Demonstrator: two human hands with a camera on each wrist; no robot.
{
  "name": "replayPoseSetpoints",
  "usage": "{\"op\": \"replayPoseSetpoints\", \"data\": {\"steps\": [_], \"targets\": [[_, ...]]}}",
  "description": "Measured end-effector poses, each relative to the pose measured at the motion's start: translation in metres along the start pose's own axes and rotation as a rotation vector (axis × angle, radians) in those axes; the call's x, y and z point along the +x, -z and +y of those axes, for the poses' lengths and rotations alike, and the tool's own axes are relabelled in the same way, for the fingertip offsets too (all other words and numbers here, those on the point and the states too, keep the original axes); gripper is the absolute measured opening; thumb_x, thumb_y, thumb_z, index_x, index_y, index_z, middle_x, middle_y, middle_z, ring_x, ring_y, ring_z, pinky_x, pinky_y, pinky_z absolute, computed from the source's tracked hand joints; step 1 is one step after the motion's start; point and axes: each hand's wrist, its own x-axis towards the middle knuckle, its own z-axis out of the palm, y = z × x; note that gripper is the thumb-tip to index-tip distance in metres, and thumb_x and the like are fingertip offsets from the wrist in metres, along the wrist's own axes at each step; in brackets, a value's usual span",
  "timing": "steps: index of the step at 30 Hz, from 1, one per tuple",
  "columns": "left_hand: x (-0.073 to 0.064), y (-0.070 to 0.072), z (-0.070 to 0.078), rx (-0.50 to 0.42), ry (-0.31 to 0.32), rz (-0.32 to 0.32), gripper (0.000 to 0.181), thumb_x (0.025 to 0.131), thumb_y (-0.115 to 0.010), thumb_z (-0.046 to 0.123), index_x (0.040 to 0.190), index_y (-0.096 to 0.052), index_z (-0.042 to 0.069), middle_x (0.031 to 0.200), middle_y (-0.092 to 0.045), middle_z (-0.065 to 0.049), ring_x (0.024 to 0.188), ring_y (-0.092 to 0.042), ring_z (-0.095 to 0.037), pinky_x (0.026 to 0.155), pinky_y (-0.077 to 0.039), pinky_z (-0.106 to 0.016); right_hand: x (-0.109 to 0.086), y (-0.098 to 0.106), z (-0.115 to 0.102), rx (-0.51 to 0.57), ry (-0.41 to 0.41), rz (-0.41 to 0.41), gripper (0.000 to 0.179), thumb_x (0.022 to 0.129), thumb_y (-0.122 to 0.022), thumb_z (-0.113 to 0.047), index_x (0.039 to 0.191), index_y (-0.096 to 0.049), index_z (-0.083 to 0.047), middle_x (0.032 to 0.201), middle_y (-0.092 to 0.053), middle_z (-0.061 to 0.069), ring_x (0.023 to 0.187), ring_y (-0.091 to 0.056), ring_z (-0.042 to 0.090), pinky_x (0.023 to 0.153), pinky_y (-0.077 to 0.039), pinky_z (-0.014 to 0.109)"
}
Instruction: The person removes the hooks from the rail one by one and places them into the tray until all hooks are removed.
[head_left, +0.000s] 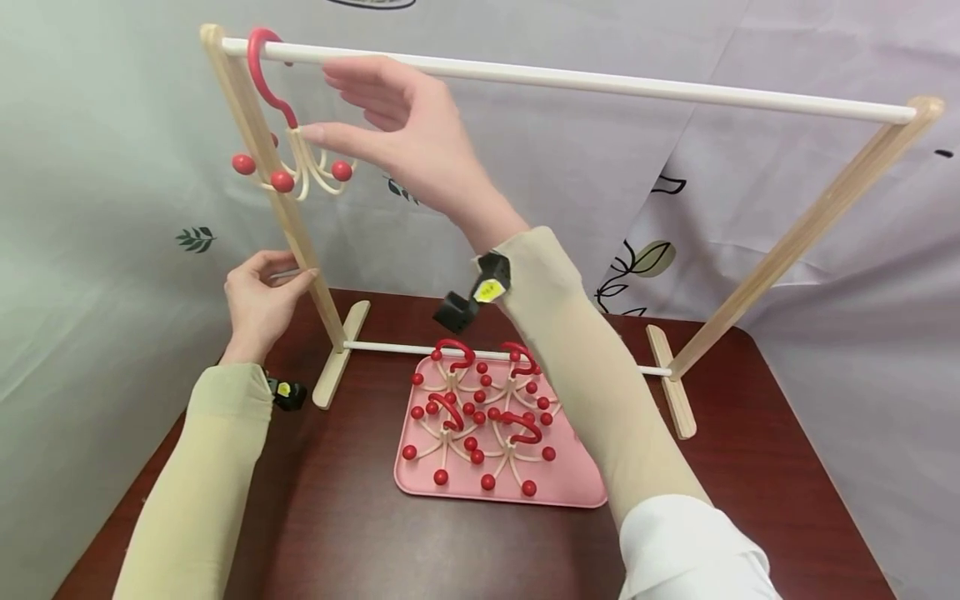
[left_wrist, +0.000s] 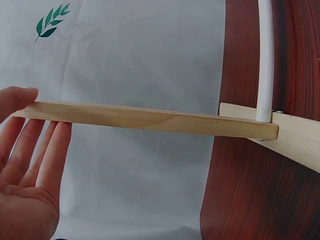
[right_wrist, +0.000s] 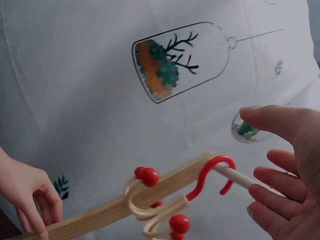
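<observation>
A multi-arm hanger (head_left: 298, 150) with a red hook, cream arms and red ball tips hangs from the white top rod (head_left: 570, 79), near its left end. Beside it, my right hand (head_left: 420, 125) is spread with thumb and fingers apart, holding nothing. The right wrist view shows a gap between that hand (right_wrist: 305, 150) and the red hook. Lower down, my left hand (head_left: 258, 300) grips the left wooden post (head_left: 300, 237). In the left wrist view its thumb lies on one side of the post (left_wrist: 150, 119) and its fingertips on the other.
On the dark red table (head_left: 337, 517), a pink tray (head_left: 573, 475) bears several similar hangers (head_left: 510, 446), partly behind my right forearm. The rack's right post (head_left: 810, 233) and feet (head_left: 671, 383) stand beyond it. A lower white rod (head_left: 390, 347) joins the feet. Patterned cloth (head_left: 525, 167) hangs behind.
</observation>
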Motion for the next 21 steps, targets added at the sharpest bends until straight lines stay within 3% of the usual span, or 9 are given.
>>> {"op": "replayPoseSetpoints", "data": {"steps": [11,21], "targets": [[0.001,0.003,0.001,-0.019,0.002,0.007,0.038,0.087,-0.083,0.026,0.119,-0.072,0.008,0.112,-0.073,-0.003,0.092,-0.070,-0.001,0.082,-0.057,-0.020,0.037,-0.031,0.006,-0.045,-0.108,-0.082,0.070,0.083,-0.086,-0.018,0.147,-0.056,-0.020,0.133,-0.059,-0.017,0.113,-0.048,-0.018,0.100,-0.031,0.004],[0.001,0.004,0.000,-0.021,0.002,0.005,0.038,0.087,-0.084,0.026,0.119,-0.072,0.009,0.110,-0.073,0.000,0.090,-0.069,0.000,0.080,-0.057,-0.019,0.045,-0.042,0.010,-0.052,-0.144,-0.119,0.075,0.085,-0.086,-0.018,0.151,-0.051,-0.019,0.141,-0.055,-0.016,0.118,-0.045,-0.018,0.096,-0.037,0.005]]}}
